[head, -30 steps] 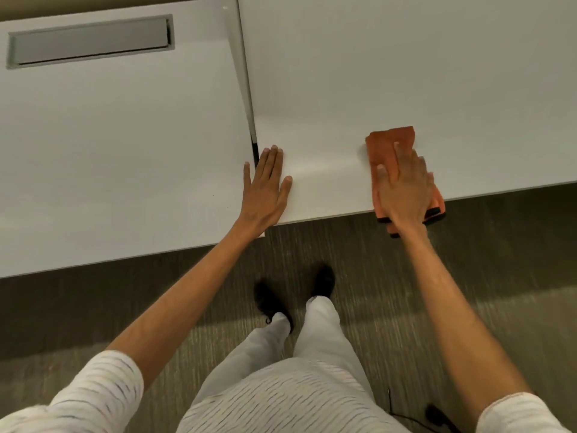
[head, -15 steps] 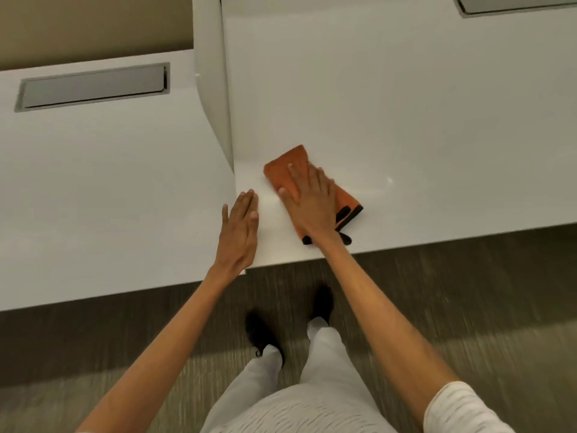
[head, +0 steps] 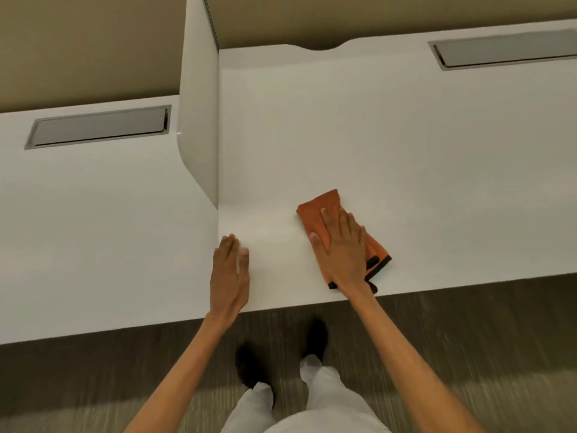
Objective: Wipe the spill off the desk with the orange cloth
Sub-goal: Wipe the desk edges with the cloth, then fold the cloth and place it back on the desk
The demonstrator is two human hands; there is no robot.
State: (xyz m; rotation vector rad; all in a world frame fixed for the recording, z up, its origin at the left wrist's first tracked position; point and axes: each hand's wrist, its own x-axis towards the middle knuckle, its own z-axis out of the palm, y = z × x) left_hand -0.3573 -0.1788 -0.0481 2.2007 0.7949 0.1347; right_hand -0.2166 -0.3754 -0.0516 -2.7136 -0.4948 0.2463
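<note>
Cloth (head: pixel 324 210) slid rightward, right hand (head: pixel 342 251) pressing flat

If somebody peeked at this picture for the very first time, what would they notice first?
The orange cloth jumps out, the only bright thing on the white desk, near its front edge. The right hand lies flat on top of it, and the left hand rests flat on the desk beside it, by the white divider. No spill shows.

Middle of the orange cloth (head: pixel 321 210) under the right hand (head: pixel 343 251); no discernible spill.
</note>
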